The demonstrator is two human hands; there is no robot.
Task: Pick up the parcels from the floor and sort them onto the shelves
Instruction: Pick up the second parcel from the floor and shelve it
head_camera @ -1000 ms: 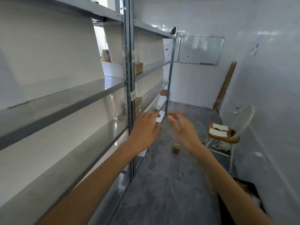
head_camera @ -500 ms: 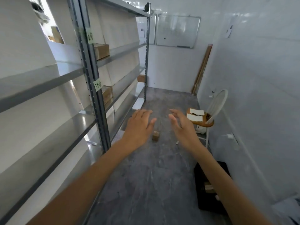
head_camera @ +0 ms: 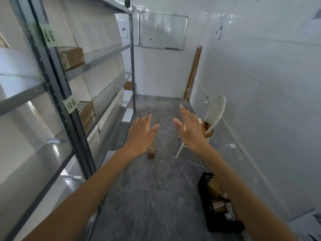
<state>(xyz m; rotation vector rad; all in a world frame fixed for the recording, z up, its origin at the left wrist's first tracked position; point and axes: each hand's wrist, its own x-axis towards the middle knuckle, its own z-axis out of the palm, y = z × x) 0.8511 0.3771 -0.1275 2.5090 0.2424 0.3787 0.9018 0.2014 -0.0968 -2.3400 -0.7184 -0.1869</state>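
Narrow room: grey floor (head_camera: 152,197), metal shelves (head_camera: 97,58) left, one small parcel (head_camera: 151,152) on the floor. Black crate (head_camera: 207,193) holds cardboard boxes. Left hand (head_camera: 141,134) and right hand (head_camera: 190,129) spread wide, empty.

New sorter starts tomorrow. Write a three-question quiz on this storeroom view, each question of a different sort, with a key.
1. True or false: the left hand holds a parcel.
2. Where does the small brown parcel lie? A) on a shelf B) on the floor C) on the chair
3. Fill in: the black crate stands by the ____ wall.

Key: 1 false, both it and the right hand are open and empty. 2 B. 3 right.
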